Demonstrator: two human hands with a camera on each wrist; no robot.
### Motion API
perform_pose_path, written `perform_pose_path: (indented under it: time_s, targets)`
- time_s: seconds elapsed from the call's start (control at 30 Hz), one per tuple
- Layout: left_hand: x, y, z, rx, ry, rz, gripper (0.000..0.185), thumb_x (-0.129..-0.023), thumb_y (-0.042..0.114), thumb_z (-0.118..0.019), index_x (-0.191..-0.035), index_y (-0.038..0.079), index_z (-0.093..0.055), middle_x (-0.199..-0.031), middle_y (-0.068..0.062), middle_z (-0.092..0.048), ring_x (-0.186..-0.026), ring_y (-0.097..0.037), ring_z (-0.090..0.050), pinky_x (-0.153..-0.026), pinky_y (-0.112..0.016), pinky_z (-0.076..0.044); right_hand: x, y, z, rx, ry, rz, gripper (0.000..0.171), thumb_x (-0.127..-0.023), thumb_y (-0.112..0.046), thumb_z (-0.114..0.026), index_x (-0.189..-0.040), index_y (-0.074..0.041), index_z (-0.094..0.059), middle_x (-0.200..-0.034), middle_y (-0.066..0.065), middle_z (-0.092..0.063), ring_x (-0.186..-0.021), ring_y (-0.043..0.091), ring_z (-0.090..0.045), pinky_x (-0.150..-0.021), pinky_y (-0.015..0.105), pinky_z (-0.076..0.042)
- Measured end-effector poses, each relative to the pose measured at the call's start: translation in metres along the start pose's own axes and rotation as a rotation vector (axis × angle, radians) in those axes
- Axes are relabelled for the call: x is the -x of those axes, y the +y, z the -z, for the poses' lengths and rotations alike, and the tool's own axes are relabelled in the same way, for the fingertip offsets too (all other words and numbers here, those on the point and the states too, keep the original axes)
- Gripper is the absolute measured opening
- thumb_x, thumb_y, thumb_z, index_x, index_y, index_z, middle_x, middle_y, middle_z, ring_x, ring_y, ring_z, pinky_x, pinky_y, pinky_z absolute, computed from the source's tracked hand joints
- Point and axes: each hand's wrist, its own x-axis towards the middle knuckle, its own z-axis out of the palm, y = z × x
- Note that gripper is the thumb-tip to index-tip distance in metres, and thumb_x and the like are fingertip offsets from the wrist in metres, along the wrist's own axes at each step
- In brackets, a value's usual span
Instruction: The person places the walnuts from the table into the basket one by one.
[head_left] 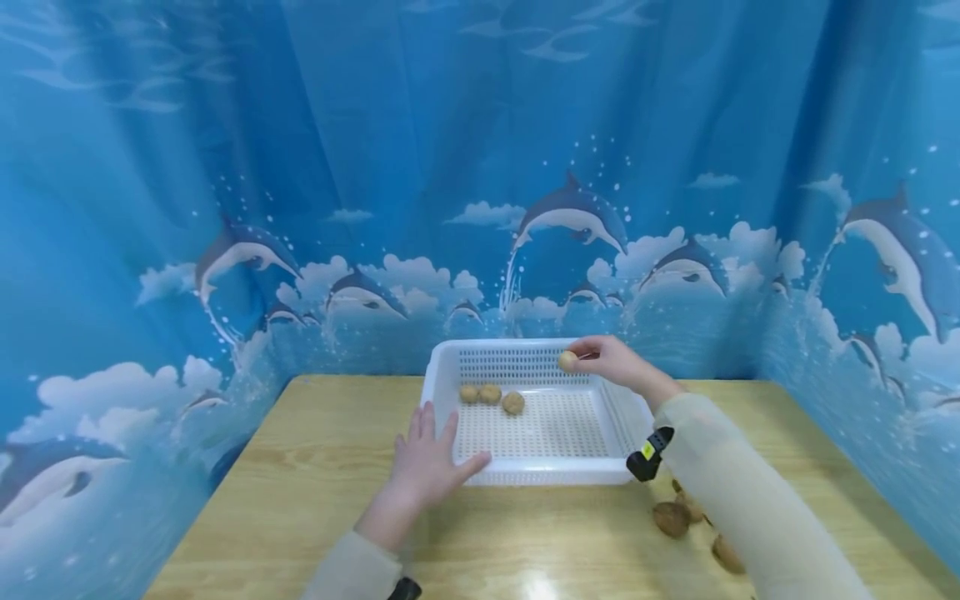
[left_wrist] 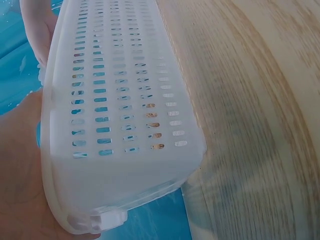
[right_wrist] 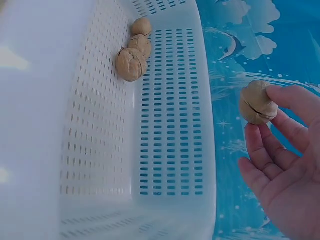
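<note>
A white slotted plastic basket point(head_left: 540, 475) stands on the table, with three walnuts point(right_wrist: 131, 65) close together on its floor towards the back left. My right hand point(head_left: 611, 362) pinches another walnut point(right_wrist: 258, 102) between thumb and fingertips; a dark crack line runs across its shell. In the head view that hand is at the basket's back right rim. My left hand point(head_left: 427, 458) rests at the basket's front left corner, fingers spread and the thumb along the front rim. The left wrist view shows the same hand point(left_wrist: 20, 170) against the rim, its fingertips partly hidden.
Several brown walnuts point(head_left: 671, 518) lie on the wooden table point(head_left: 315, 475) at the right, partly covered by my right forearm. A blue curtain point(head_left: 450, 167) printed with dolphins hangs behind the table and along both sides.
</note>
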Motion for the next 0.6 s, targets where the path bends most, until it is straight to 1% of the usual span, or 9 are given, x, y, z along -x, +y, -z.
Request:
perform_pose_path:
  time_s: [0.13, 0.23, 0.4, 0.6]
  targets:
    - [0.001, 0.000, 0.001, -0.001, 0.010, -0.008, 0.091, -0.081, 0.074, -0.042, -0.146, 0.011, -0.032, -0.152, -0.024, -0.006, -0.138, -0.043, -0.005, -0.102, -0.068, -0.014, -0.012, 0.003, -0.007, 0.001, 0.002, -0.022, 0.049, -0.089, -0.034, -0.063, -0.128, -0.005, -0.055, -0.123, 0.015, -0.057, -0.112, 0.031, -0.053, -0.093, 0.052, -0.043]
    - [0.001, 0.000, 0.001, -0.005, 0.007, -0.015, 0.094, -0.079, 0.077, -0.039, -0.146, 0.011, -0.032, -0.152, -0.024, -0.007, -0.138, -0.043, -0.005, -0.102, -0.068, -0.015, -0.020, 0.004, -0.009, 0.010, 0.008, -0.031, 0.050, -0.089, -0.035, -0.062, -0.129, -0.005, -0.054, -0.125, 0.016, -0.055, -0.114, 0.032, -0.051, -0.093, 0.052, -0.043]
    - [0.002, -0.001, -0.001, -0.011, 0.005, -0.011, 0.096, -0.078, 0.079, -0.036, -0.146, 0.010, -0.032, -0.152, -0.025, -0.007, -0.138, -0.043, -0.005, -0.101, -0.068, -0.016, -0.033, 0.004, -0.014, -0.012, 0.000, -0.043, 0.049, -0.090, -0.034, -0.062, -0.128, -0.004, -0.054, -0.127, 0.017, -0.053, -0.116, 0.035, -0.049, -0.094, 0.054, -0.041]
    - [0.000, -0.001, -0.001, -0.012, 0.015, -0.023, 0.096, -0.078, 0.079, -0.036, -0.145, 0.010, -0.033, -0.152, -0.025, -0.007, -0.138, -0.043, -0.006, -0.101, -0.068, -0.017, -0.047, 0.014, -0.027, -0.051, 0.002, -0.109, 0.048, -0.089, -0.035, -0.063, -0.128, -0.008, -0.055, -0.126, 0.014, -0.055, -0.118, 0.034, -0.047, -0.098, 0.055, -0.036]
